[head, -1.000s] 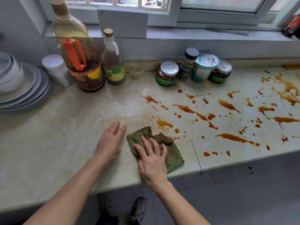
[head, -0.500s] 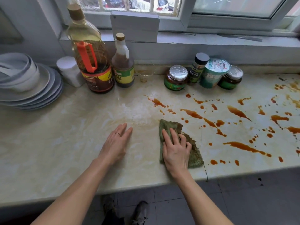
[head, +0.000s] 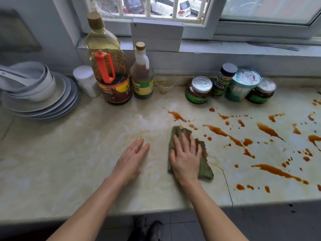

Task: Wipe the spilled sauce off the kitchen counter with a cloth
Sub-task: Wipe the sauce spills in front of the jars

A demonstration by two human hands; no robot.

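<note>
A cloth (head: 188, 150) lies on the counter (head: 69, 162), sauce (head: 225, 134) to its right, bottles (head: 111, 66) behind.

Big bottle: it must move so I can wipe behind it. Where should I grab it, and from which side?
Probably the orange handle, coming from the front. The big bottle stands upright with the handle facing the counter edge, while a smaller bottle and a white tub crowd its sides.
</note>
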